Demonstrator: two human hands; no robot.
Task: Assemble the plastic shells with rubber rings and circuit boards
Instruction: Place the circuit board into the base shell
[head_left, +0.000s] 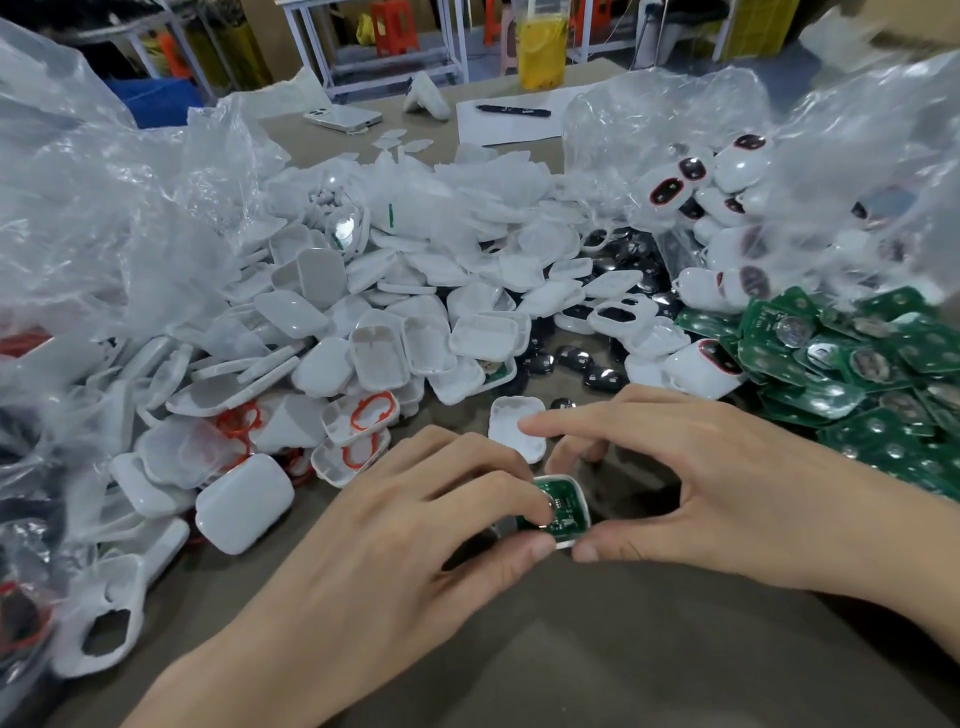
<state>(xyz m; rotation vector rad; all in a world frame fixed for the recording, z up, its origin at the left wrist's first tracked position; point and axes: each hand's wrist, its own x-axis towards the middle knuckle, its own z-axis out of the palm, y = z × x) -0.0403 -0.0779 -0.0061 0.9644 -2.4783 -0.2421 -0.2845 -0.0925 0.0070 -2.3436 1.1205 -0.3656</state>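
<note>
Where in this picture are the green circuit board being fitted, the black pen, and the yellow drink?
green circuit board (551, 506): head view, on its exposed face inside the white shell.
black pen (511, 110): head view, middle of its barrel.
yellow drink (542, 52): head view, middle of the container.

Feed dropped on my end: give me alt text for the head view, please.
Both hands, left hand and right hand, hold a white shell with a green circuit board seated in it. Behind lie piled white shells, and loose green boards to the right.
</note>
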